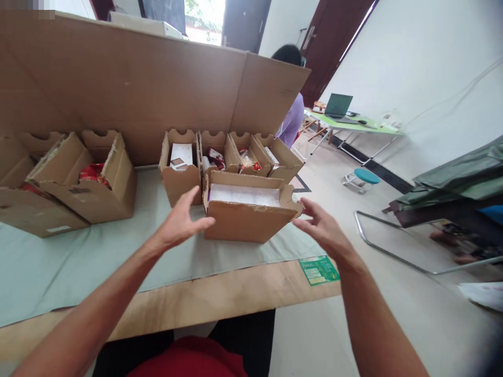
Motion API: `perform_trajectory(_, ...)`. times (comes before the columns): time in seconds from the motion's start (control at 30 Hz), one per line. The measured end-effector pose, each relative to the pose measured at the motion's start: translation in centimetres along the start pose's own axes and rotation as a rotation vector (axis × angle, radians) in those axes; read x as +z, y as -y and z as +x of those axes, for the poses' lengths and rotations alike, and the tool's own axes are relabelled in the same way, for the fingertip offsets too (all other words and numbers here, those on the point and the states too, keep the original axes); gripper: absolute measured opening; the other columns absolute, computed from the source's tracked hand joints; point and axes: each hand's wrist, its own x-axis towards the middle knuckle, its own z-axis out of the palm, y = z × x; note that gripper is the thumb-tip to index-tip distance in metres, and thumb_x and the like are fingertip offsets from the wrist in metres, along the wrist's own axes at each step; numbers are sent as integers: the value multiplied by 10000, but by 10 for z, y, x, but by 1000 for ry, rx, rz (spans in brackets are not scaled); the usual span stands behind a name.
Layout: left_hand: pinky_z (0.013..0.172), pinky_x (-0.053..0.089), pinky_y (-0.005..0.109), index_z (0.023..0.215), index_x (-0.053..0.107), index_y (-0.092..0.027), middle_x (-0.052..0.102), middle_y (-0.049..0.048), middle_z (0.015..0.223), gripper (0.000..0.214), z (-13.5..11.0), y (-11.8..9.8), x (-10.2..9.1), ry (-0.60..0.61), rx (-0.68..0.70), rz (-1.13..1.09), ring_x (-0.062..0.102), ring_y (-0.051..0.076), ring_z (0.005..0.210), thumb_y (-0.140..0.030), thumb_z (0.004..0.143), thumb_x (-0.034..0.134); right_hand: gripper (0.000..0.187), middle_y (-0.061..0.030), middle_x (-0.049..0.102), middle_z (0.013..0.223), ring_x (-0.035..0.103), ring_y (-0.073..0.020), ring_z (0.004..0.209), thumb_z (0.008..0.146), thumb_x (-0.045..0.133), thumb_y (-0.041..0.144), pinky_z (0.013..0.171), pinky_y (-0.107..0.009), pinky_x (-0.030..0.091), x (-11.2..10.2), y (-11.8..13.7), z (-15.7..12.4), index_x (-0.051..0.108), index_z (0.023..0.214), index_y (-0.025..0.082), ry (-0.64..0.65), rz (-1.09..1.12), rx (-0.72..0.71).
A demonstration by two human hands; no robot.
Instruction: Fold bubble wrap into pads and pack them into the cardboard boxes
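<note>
An open cardboard box (pixel 247 220) with a pale plastic-wrapped stack inside stands on the grey cloth near the table's right end. My left hand (pixel 183 222) is open, fingers spread, just left of the box's front corner, its fingertips close to the cardboard. My right hand (pixel 324 228) is open too, beside the box's right corner, fingers pointing at it. Neither hand holds anything. Whether the fingertips touch the box I cannot tell.
Behind stand several smaller open boxes (pixel 181 170) with packets, and larger boxes (pixel 88 180) at the left. A tall cardboard sheet (pixel 137 84) walls the back. A person (pixel 293 118) sits beyond it. A green table with a laptop (pixel 338 107), a stool (pixel 363 178), a metal frame (pixel 393 254).
</note>
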Motion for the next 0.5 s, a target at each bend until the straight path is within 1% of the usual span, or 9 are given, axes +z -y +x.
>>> perform_trajectory(0.07, 1223, 308, 568, 1590, 308, -190, 361, 189, 1644, 1064, 1, 15, 33, 54, 29, -157, 377, 383, 1495, -489, 700, 810, 787, -159, 701, 1312, 673, -345, 1162, 675, 787, 715, 906, -461, 594, 32, -14, -1, 669, 1254, 196, 82, 135, 30)
perform_trajectory(0.1, 1239, 278, 566, 1608, 263, -196, 348, 187, 1652, 1074, 1, 18, 46, 40, 27, -225, 354, 375, 1511, -485, 724, 800, 796, -168, 713, 1287, 675, -350, 1160, 680, 767, 740, 937, -476, 582, 47, -17, -4, 673, 1237, 178, 82, 181, 39)
perform_trajectory(0.13, 1251, 254, 563, 1619, 231, -200, 342, 185, 1656, 1070, -1, 20, 55, 16, 22, -280, 338, 368, 1522, -481, 750, 788, 795, -178, 726, 1256, 681, -356, 1148, 692, 749, 750, 959, -492, 570, 61, -18, -9, 676, 1218, 158, 57, 205, 47)
perform_trajectory(0.2, 1270, 214, 561, 1628, 218, -222, 326, 170, 1669, 1042, -15, 18, 60, -49, 0, -326, 309, 362, 1541, -468, 785, 778, 765, -191, 744, 1203, 693, -370, 1118, 718, 738, 725, 976, -524, 552, 79, -14, -29, 679, 1195, 130, -40, 181, 59)
perform_trajectory(0.27, 1286, 189, 556, 1621, 264, -268, 312, 130, 1683, 1001, -48, 17, 53, -96, -23, -309, 274, 363, 1557, -456, 791, 791, 665, -178, 766, 1142, 700, -380, 1100, 747, 735, 677, 982, -543, 542, 89, -9, -60, 709, 1142, 142, -118, 105, 60)
perform_trajectory(0.33, 1293, 201, 553, 1604, 318, -331, 345, 77, 1673, 949, -97, 19, 38, -142, -67, -277, 267, 364, 1561, -464, 795, 796, 588, -161, 778, 1108, 692, -400, 1123, 728, 770, 637, 998, -553, 536, 98, -1, -95, 751, 1097, 181, -159, 56, 47)
perform_trajectory(0.4, 1286, 248, 555, 1599, 322, -377, 424, 45, 1631, 899, -148, 27, 18, -239, -160, -247, 320, 360, 1540, -495, 824, 763, 533, -144, 775, 1115, 678, -405, 1160, 715, 804, 585, 1001, -551, 546, 115, 13, -123, 769, 1093, 210, -120, 80, 11)
perform_trajectory(0.43, 1286, 247, 560, 1602, 314, -384, 440, 38, 1621, 885, -170, 32, 5, -297, -228, -219, 323, 359, 1538, -513, 839, 742, 534, -138, 773, 1115, 675, -403, 1167, 714, 816, 562, 1003, -550, 549, 127, 23, -131, 767, 1119, 216, -88, 118, -8)
perform_trajectory(0.5, 1289, 203, 598, 1590, 360, -350, 473, 53, 1596, 872, -196, 41, -27, -389, -337, -114, 326, 385, 1532, -559, 831, 734, 578, -129, 770, 1114, 678, -394, 1164, 722, 825, 534, 1002, -548, 555, 155, 49, -134, 745, 1201, 221, -18, 210, -41)
